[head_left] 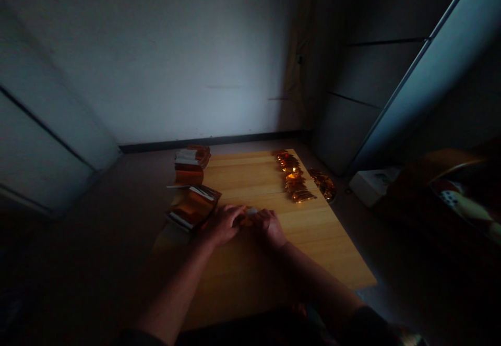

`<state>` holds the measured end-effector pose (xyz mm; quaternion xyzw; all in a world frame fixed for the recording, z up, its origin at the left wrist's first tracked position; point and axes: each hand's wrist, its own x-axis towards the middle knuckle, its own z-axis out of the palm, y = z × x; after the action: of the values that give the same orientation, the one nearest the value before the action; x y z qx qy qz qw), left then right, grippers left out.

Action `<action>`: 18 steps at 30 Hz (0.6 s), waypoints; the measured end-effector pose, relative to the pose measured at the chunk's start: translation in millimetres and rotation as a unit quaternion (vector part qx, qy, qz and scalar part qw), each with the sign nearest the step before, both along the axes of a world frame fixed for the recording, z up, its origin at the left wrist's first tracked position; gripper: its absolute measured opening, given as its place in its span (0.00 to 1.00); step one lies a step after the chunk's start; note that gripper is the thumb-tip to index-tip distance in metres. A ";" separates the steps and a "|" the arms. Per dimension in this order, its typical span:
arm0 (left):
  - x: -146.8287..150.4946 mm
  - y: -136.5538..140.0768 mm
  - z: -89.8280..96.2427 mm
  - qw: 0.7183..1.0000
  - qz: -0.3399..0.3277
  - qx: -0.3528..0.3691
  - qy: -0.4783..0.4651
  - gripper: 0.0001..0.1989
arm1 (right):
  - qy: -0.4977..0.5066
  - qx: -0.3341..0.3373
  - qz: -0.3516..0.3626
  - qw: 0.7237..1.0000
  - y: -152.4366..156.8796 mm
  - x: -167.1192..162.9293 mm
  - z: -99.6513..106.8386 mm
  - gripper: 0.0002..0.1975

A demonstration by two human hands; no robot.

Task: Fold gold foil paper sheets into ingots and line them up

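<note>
Close together over the middle of the wooden table (313, 236), my two hands work at a small piece of orange and whitish wrapping (251, 212). My left hand (226, 225) has its fingers curled on the left side of the piece. On the right side, my right hand (270, 227) is closed with bent fingers. Dim light and the fingers hide most of the piece. Just left of my left hand lies a stack of orange-brown foil sheets (195, 206) with white edges. Behind it are another orange-brown stack (189, 175) and a curled one (201, 154).
A row of shiny folded gold-orange foil pieces (295, 179) runs along the table's right edge. More such pieces fill a pile (324, 184) beyond that edge, lower down. A white box (373, 185) stands on the floor at right. A pale wall (219, 64) rises behind the table.
</note>
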<state>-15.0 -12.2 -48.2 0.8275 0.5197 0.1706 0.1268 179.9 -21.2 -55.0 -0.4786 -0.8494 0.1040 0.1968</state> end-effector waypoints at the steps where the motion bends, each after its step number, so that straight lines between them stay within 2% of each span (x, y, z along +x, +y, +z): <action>1: 0.3 -0.4 -0.2 1.000 0.000 0.005 0.003 0.25 | -0.003 -0.002 0.007 1.000 1.7 1.5 1.7 0.12; 8: 6.8 -1.4 -0.5 0.999 0.026 0.029 0.032 0.20 | 0.001 -0.012 -0.028 1.000 4.5 2.1 -2.5 0.08; 13: 6.7 -0.8 -4.6 0.999 0.014 0.035 0.008 0.20 | 0.011 0.012 -0.056 0.998 -2.4 -5.2 -10.0 0.09; 18: 12.1 -1.9 -12.8 0.999 0.027 0.036 -0.026 0.19 | -0.076 0.028 -0.034 0.996 -2.1 -5.9 -4.7 0.11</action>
<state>-2.9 -14.1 -61.0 0.8124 0.5320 0.2138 0.1056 174.0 -23.3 -59.8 -0.5077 -0.8479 0.0366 0.1481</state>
